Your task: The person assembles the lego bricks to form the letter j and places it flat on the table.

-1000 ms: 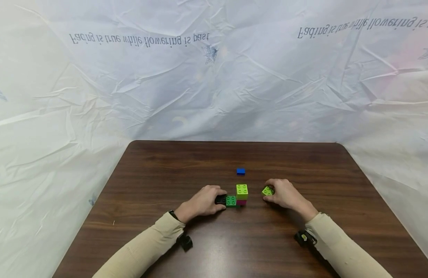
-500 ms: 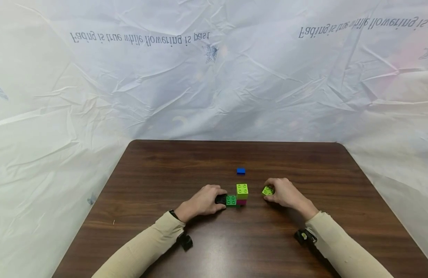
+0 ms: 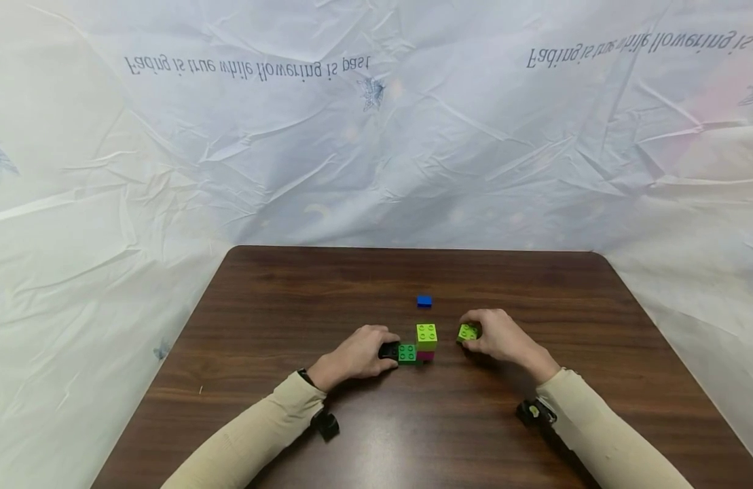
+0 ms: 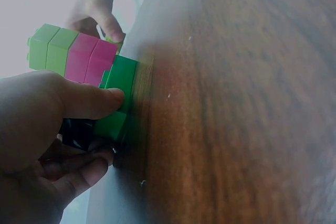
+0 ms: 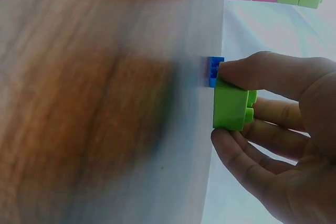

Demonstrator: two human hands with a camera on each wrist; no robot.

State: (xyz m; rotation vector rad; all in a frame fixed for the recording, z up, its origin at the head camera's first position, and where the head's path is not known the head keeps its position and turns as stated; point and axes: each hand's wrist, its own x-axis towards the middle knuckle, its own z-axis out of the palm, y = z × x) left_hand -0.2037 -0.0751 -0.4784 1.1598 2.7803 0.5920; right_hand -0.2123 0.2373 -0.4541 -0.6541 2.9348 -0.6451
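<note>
My left hand (image 3: 359,352) grips the left end of a small brick build, its thumb along the side of the green base (image 4: 122,77). A black brick (image 4: 77,131) sits on that end, mostly covered by the fingers. At the other end rises a stack of pink bricks (image 4: 90,59) topped by lime-green bricks (image 4: 51,50). To the right of the build, my right hand (image 3: 500,336) pinches a loose lime-green brick (image 5: 229,106) between thumb and fingers. Its studs face up in the head view, and a gap separates it from the stack.
A blue brick (image 3: 424,301) lies on the dark wooden table (image 3: 327,278) behind the build. A white printed sheet (image 3: 376,170) hangs past the table's far edge and along both sides. Small black devices (image 3: 325,424) are strapped at both wrists.
My right hand has shifted slightly left and away from me with the lime-green brick, a little nearer the stack. The left hand and the build have stayed put.
</note>
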